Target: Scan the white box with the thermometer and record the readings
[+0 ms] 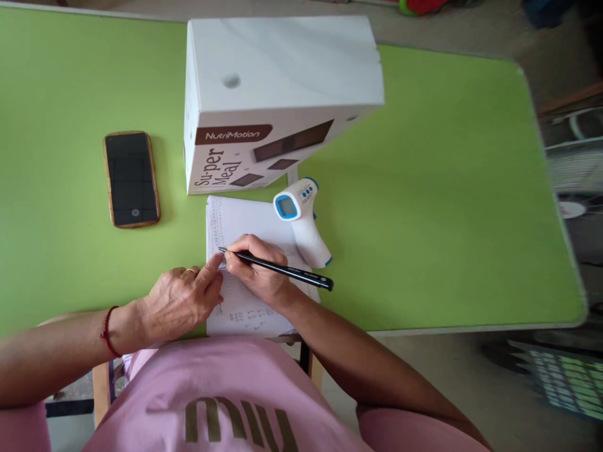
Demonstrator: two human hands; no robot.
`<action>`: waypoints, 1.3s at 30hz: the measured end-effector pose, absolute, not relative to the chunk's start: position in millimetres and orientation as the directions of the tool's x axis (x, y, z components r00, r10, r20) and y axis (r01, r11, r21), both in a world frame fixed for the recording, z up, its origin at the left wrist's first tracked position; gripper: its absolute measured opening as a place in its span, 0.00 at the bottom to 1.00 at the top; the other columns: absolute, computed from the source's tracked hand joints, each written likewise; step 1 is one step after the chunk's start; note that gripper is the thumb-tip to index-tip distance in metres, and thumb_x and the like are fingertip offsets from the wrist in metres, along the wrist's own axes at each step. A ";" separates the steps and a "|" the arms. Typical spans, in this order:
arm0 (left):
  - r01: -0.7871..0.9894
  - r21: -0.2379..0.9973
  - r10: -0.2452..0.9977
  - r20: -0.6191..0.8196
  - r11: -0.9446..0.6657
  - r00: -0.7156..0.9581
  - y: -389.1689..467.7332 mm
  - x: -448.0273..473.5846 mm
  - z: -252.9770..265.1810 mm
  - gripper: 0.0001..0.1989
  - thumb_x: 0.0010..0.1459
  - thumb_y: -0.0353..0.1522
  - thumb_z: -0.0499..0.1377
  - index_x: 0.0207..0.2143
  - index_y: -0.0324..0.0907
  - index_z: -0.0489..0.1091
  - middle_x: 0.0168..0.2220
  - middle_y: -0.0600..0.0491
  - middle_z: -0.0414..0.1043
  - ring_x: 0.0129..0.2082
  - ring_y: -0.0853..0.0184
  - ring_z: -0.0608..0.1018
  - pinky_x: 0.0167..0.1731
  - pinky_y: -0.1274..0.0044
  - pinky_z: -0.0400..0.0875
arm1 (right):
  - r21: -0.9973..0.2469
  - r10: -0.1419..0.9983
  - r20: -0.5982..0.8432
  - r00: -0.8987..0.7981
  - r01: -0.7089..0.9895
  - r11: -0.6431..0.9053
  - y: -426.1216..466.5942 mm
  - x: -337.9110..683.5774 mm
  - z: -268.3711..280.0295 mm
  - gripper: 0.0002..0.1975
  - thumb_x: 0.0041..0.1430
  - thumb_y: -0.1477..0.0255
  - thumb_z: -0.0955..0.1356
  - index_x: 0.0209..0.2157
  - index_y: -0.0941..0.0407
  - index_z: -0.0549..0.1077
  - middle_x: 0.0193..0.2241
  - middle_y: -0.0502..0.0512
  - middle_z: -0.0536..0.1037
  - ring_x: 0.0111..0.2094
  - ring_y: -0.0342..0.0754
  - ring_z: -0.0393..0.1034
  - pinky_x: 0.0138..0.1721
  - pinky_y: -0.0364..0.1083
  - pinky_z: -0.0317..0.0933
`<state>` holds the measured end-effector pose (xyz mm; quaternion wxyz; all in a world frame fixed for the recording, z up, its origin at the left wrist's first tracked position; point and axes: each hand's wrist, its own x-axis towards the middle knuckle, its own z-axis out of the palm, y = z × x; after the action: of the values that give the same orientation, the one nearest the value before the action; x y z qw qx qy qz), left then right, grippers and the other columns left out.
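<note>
A black pen [294,272] is pinched in my right hand [261,271], its tip on the page near the left edge of an open notebook [254,220]. My left hand [181,295], with a gold ring and a red string bracelet, rests at the notebook's left edge. Its index finger reaches out to the page beside the pen tip, while the other fingers bend loosely and hold nothing that I can see. Handwriting covers parts of the paper. A white and blue infrared thermometer [301,220] lies over the notebook's upper right side.
Beyond the notebook stands a large white box [287,63] printed "NutriMotion". On its left, a phone [132,179] in a brown-edged case lies on the green table [438,188]. A fan [572,207] is partly visible past the table's right edge.
</note>
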<state>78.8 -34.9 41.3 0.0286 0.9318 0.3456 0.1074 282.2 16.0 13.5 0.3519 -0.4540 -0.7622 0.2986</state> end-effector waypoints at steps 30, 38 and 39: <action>0.642 0.051 0.631 0.254 -0.765 0.733 -31.7 81.4 45.7 0.08 0.69 0.25 0.56 0.40 0.32 0.76 0.53 0.32 0.82 0.22 0.65 0.78 0.18 0.72 0.75 | -0.707 0.834 0.428 -0.347 0.447 0.548 18.9 282.9 11.3 0.10 0.65 0.76 0.69 0.31 0.51 0.67 0.21 0.43 0.74 0.21 0.41 0.69 0.26 0.40 0.62; 0.642 0.054 0.634 0.242 -0.765 0.734 -32.1 81.0 44.3 0.09 0.70 0.26 0.56 0.40 0.32 0.76 0.54 0.33 0.81 0.22 0.66 0.78 0.18 0.72 0.75 | -0.692 0.827 0.448 -0.339 0.455 0.561 19.1 282.7 11.5 0.09 0.65 0.77 0.69 0.31 0.51 0.67 0.21 0.43 0.74 0.21 0.41 0.68 0.26 0.40 0.62; 0.646 0.053 0.637 0.245 -0.761 0.731 -32.1 81.0 44.5 0.09 0.70 0.26 0.56 0.40 0.33 0.76 0.54 0.33 0.81 0.22 0.66 0.78 0.18 0.72 0.75 | -0.691 0.825 0.452 -0.338 0.452 0.564 19.2 282.7 11.5 0.09 0.65 0.77 0.69 0.31 0.51 0.67 0.21 0.43 0.74 0.21 0.41 0.68 0.26 0.40 0.62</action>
<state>81.0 -32.1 44.5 -0.0180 0.9301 0.3449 0.1252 282.7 19.2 11.5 0.4069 -0.4065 -0.7852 0.2295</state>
